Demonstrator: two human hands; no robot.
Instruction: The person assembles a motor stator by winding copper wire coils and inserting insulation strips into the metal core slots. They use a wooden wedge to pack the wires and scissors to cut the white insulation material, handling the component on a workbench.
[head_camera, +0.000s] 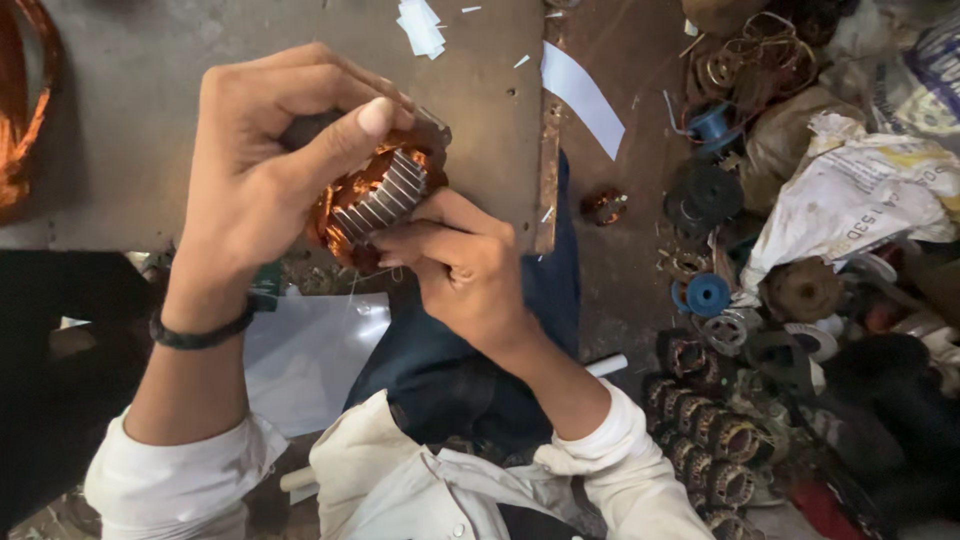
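A round motor stator (378, 196) with a ribbed metal core and copper wire windings is held between both hands over the edge of a grey board (130, 110). My left hand (265, 165) wraps over its top and left side, thumb pressed on the ribbed core. My right hand (460, 265) grips it from below and the right, fingertips on the copper coil. A dark band circles my left wrist.
Copper wire coil (20, 100) lies at the far left. White paper strips (582, 95) lie near the board's rusty edge. A row of wound stators (705, 430), blue spools (708, 295), crumpled sacks (860, 190) and metal scrap crowd the floor at right. A white sheet (310, 355) lies below.
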